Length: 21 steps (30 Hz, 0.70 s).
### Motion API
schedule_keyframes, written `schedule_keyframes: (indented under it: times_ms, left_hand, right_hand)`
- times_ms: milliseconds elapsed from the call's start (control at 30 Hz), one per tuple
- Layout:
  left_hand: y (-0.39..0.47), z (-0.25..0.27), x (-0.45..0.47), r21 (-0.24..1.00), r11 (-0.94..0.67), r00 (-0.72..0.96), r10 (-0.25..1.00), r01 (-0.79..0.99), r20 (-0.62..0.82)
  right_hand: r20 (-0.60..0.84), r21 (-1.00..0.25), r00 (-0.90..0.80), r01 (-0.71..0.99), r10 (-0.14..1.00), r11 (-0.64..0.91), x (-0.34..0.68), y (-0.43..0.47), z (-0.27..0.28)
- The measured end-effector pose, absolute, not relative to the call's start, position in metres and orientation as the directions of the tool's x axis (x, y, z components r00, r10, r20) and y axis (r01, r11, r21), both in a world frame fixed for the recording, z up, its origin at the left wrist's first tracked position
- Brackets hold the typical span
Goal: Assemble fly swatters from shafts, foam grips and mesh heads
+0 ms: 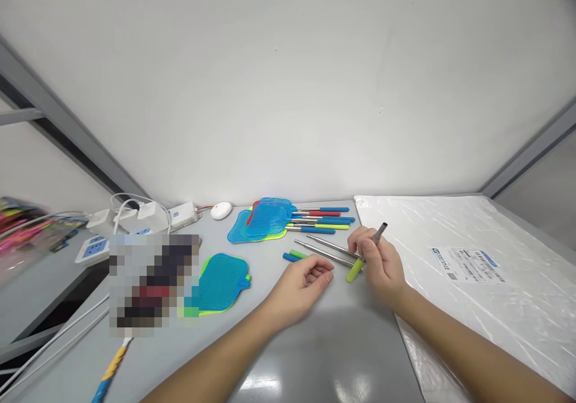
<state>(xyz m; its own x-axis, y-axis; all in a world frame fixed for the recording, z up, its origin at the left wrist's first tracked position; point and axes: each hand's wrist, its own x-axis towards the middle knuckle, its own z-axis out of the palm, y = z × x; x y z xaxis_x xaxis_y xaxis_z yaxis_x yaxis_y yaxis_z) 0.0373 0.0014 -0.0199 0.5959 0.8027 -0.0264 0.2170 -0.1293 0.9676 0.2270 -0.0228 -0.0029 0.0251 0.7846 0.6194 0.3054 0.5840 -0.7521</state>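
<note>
Between the gripping fingers of the right hand (382, 271), over the surface (315, 355), a green-handled rod (355, 270) tilts; handling it seems the step in hand. Near two metal rods (324, 252), the left hand (297, 292) curls loosely, apparently empty, and the next move likely calls for it to steady the held rod. Farther out lie swatter heads (222, 280) and stacked swatters (270, 218).

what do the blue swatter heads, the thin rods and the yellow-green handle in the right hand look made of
Blue swatter heads: likely plastic, matt, pierced with tiny holes. Thin rods: seemingly metal, polished, silvery with bright streaks. Yellow-green handle: perhaps plastic or rubber; its even colour and dull surface leave that open.
</note>
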Motion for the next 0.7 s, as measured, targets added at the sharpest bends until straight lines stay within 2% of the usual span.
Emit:
schedule_keyframes:
  times_ms: [200,467,700]
  left_hand:
    - [0.002,-0.019,0.037,0.967,-0.132,0.603,0.797,0.220,-0.028]
    - [0.002,-0.020,0.038,0.978,-0.110,0.603,0.797,0.175,-0.018]
    - [0.002,-0.017,0.038,0.976,-0.108,0.613,0.789,0.189,-0.032]
  right_hand:
    - [0.604,-0.781,0.062,0.246,0.795,0.574,0.221,-0.022,-0.016]
    - [0.513,-0.830,0.106,0.314,0.852,0.461,0.219,-0.023,-0.023]
    - [0.488,-0.850,0.137,0.300,0.862,0.433,0.219,-0.024,-0.029]
